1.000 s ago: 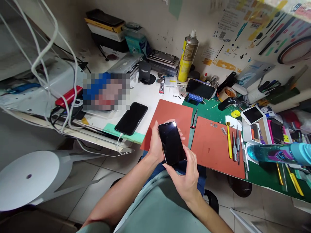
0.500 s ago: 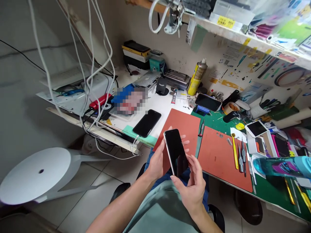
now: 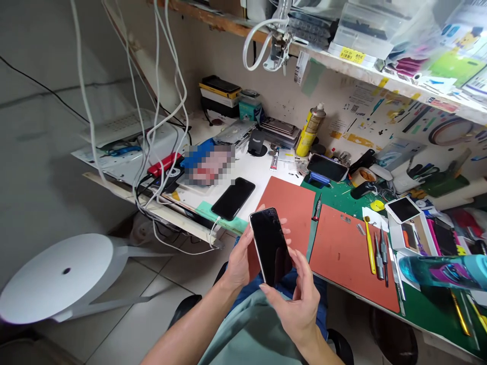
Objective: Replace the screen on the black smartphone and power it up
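Note:
A black-screened phone with a pale edge [image 3: 269,246] is held tilted above my lap, its screen dark and facing me. My left hand [image 3: 239,261] wraps its left side from below, with fingertips showing past the right edge. My right hand [image 3: 299,294] grips the lower right side, thumb at the bottom corner and fingers along the edge. Beyond them a reddish-brown mat [image 3: 291,203] lies on the bench. Another black phone [image 3: 233,198], with a white cable at its lower end, rests on the bench to the left.
On a second reddish mat [image 3: 350,258] lie a yellow tool [image 3: 370,246] and several slim tools. A blue bottle [image 3: 441,271] lies at the right. A phone stands on a blue holder [image 3: 319,178]. White cables [image 3: 158,101] hang at left, near a white stool [image 3: 57,274].
The view has shifted slightly, so the bench and shelf sit lower in it. Both hands still hold the phone, which has moved slightly left in view.

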Available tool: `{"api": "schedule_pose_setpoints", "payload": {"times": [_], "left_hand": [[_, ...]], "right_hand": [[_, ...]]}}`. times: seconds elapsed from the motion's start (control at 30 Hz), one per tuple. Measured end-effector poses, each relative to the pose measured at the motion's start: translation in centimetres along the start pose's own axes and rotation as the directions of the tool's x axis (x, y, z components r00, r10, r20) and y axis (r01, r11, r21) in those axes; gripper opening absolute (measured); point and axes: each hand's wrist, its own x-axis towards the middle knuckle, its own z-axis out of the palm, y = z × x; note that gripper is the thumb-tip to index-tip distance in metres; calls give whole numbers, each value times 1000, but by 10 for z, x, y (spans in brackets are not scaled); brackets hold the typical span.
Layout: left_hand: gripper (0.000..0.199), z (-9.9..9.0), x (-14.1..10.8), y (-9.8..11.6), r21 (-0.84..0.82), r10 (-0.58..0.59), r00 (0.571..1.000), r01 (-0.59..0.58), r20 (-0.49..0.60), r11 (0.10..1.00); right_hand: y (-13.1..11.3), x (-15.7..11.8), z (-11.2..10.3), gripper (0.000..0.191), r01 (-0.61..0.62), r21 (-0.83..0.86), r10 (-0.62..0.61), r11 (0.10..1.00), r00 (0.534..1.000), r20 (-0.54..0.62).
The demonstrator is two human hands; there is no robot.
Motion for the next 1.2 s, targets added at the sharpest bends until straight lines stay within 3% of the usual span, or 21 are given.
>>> {"api": "schedule_pose_setpoints", "payload": {"times": [0.27,0.47,0.57,0.67,0.73,0.83,1.03,1.2], "left_hand": [[74,-16,-2,7,39,35,996,-39,87,998],[74,-23,-10,12,38,89,995,-90,41,995],[75,-20,-14,17,11,122,993,-122,5,993],[69,-16,-17,24,-23,141,981,-145,-133,989],[60,-17,-19,28,-45,150,965,-164,-214,985],[53,-22,-23,33,-100,150,959,-179,-241,979],[54,-36,-40,38,-131,157,937,-206,-313,970],[55,-39,-48,39,-142,135,927,-195,-350,970]], "right_hand": [[-3,6,5,88,-83,112,78,990,996,47],[-5,8,10,87,-65,154,51,986,995,89],[-5,6,15,87,4,127,-16,992,995,98],[-9,7,23,84,141,58,-146,988,985,89],[-13,8,28,83,258,18,-259,966,962,83],[-19,7,35,83,388,0,-386,922,917,97],[-26,-4,47,82,459,50,-461,887,877,132],[-30,-14,50,82,469,38,-470,883,874,121]]}}
